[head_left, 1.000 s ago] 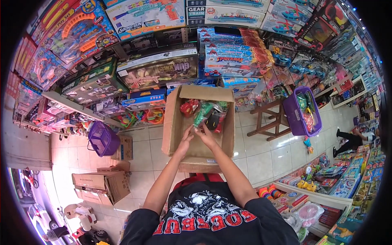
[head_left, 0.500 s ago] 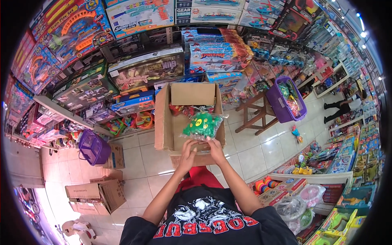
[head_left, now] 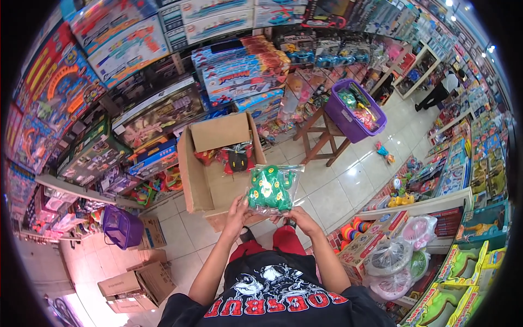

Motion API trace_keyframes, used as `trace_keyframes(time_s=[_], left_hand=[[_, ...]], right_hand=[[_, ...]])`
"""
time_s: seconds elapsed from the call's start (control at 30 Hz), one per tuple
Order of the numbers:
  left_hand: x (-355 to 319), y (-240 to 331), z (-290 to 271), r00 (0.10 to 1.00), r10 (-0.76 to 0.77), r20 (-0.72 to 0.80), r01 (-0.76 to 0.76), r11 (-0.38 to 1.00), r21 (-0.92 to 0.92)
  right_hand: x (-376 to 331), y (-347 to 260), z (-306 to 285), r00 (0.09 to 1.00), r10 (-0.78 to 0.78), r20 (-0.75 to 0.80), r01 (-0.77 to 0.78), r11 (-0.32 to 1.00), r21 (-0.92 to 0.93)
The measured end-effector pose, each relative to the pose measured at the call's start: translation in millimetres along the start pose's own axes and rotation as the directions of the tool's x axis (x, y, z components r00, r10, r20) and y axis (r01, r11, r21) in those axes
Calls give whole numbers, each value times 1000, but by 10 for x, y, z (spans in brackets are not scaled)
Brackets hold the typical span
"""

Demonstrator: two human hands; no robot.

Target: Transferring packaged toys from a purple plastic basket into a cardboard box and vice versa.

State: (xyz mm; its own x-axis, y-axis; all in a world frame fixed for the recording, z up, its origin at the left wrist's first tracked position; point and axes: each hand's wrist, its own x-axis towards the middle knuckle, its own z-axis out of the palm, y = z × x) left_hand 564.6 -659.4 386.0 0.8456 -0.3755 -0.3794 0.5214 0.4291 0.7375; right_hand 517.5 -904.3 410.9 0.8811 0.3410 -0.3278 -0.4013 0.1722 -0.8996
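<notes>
Since the last half second: the clear bag [head_left: 274, 188] is coming up out of the cardboard box [head_left: 196, 180] and is now sitting over the box's near right corner, past its right edge, where it was hanging above the box's inside near the near edge. So the bag is now being carried by hands alone, no longer over the box floor, and the red and black toy [head_left: 238, 158] by the box's far edge is showing more fully. View is also swinging, so the box is appearing further left and some of that shift is head motion. Left hand [head_left: 236, 216] is clamping the bag's near left corner, thumb on the edge; right hand [head_left: 303, 219] is pinching the near right corner, some fingers hidden under it. Hands are staying apart, with the bag's near edge spanning between them. Orientation: the broad face is facing up toward the head, the near edge is running left to right toward the person's body, and the straight far edge is pointing away toward the shelves. Outline is looking nearly square, so no clear long axis; the spotted green toy [head_left: 271, 188] inside is filling most of it, front end not readable. Purple basket [head_left: 344, 124] is standing on the wooden stool [head_left: 321, 132], beyond the bag's far right corner.
</notes>
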Motion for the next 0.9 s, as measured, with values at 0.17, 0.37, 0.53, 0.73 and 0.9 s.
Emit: trace_keyframes(time_s=[0.17, 0.37, 0.53, 0.73, 0.9], left_hand=[[187, -132, 435, 999, 20, 34, -25, 988, 155], [449, -304, 1111, 988, 11, 152, -68, 924, 376], [677, -587, 1799, 947, -113, 300, -45, 879, 474], [976, -938, 2338, 935, -175, 310, -61, 778, 626], [1135, -1016, 2809, 907, 36, 419, -324, 693, 644]], right_hand=[[-289, 26, -527, 991, 9, -133, -11, 1000, -13], [-682, -49, -1229, 902, -182, -391, 256, 956, 145], [-967, -160, -1789, 757, 4, -654, 253, 920, 299], [-1232, -273, -2293, 670, -58, -740, 282, 942, 182], [-1297, -339, -2498, 657, -49, -752, 297, 934, 199]])
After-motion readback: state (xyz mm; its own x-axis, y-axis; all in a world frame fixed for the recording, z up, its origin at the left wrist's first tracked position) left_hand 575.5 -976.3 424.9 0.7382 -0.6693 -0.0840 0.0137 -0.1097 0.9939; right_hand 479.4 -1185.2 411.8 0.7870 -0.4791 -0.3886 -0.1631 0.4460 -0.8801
